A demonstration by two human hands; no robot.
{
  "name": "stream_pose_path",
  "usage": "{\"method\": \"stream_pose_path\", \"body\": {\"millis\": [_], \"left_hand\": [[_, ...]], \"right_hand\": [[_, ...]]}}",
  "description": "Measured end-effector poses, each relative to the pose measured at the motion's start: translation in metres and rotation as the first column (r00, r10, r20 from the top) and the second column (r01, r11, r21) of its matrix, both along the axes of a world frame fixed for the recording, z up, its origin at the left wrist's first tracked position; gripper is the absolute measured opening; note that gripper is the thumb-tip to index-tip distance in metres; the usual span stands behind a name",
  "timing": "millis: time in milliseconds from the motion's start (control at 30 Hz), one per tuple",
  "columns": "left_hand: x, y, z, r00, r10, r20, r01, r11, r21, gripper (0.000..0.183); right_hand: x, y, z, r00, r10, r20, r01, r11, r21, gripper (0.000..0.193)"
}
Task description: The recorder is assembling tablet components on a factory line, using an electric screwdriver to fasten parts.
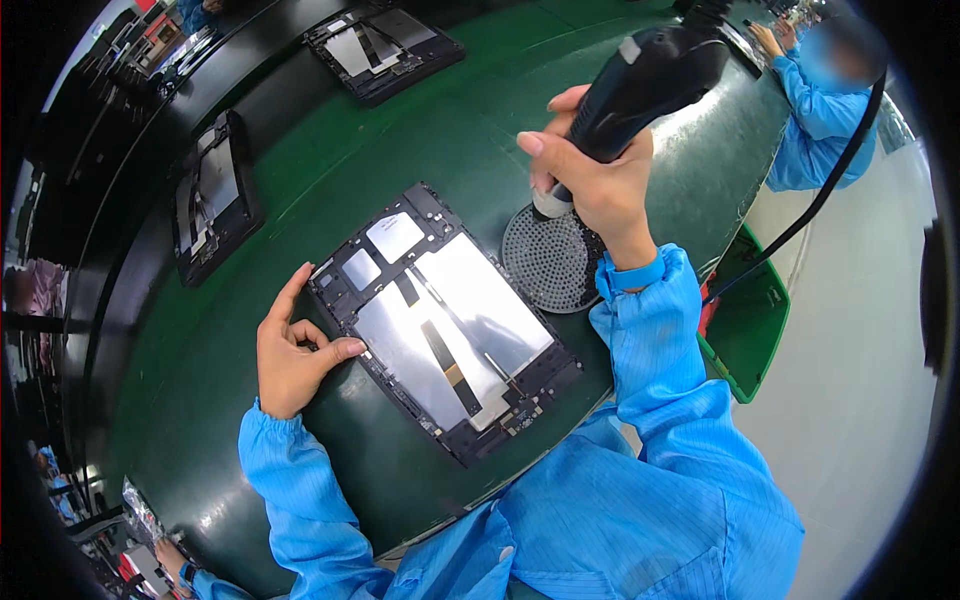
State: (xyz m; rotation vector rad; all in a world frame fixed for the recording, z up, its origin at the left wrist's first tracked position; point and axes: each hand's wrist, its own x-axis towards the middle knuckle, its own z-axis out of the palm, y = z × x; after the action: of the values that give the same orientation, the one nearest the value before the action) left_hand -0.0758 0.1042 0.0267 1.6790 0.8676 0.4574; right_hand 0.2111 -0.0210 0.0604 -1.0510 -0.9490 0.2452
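Observation:
An opened tablet, its silver inner plate and dark flex cables showing, lies tilted on the green tabletop. My left hand is at its left edge, the forefinger near the upper left corner and the thumb against the side. In my right hand is a black electric screwdriver, held with its nose downward. Its pale tip is at the far rim of a round, perforated plate to the right of the tablet; whether they touch, I cannot tell.
Two more opened tablets lie farther back and to the left. A black cable hangs at right, above a green bin beside the table. Another person in blue sits at far right; a co-worker's hand shows at lower left.

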Motion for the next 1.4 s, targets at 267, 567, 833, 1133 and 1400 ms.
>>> {"method": "stream_pose_path", "body": {"millis": [267, 567, 833, 1133, 1400], "left_hand": [[-0.002, 0.002, 0.002, 1.0, -0.002, -0.007, 0.002, 1.0, 0.0, 0.09], [-0.006, 0.005, -0.001, 0.997, 0.051, 0.052, -0.048, 0.997, -0.066, 0.077], [-0.012, 0.012, -0.007, 0.998, -0.025, 0.05, 0.026, 1.0, -0.016, 0.069], [-0.038, 0.023, -0.027, 0.978, -0.058, 0.2, 0.058, 0.998, 0.006, 0.067], [-0.035, 0.028, -0.039, 0.954, -0.121, 0.274, 0.097, 0.99, 0.102, 0.069]], "right_hand": [[-0.004, 0.004, -0.004, 0.999, 0.038, 0.026, -0.036, 0.997, -0.074, 0.03], [-0.008, 0.008, -0.006, 0.998, 0.053, -0.019, -0.054, 0.997, -0.054, 0.026], [-0.072, 0.01, 0.036, 0.974, 0.224, 0.039, -0.227, 0.961, 0.157, 0.034], [-0.177, 0.073, 0.028, 0.826, 0.538, 0.17, -0.527, 0.843, -0.107, 0.035], [-0.184, 0.08, 0.015, 0.831, 0.536, 0.146, -0.523, 0.844, -0.123, 0.034]]}}
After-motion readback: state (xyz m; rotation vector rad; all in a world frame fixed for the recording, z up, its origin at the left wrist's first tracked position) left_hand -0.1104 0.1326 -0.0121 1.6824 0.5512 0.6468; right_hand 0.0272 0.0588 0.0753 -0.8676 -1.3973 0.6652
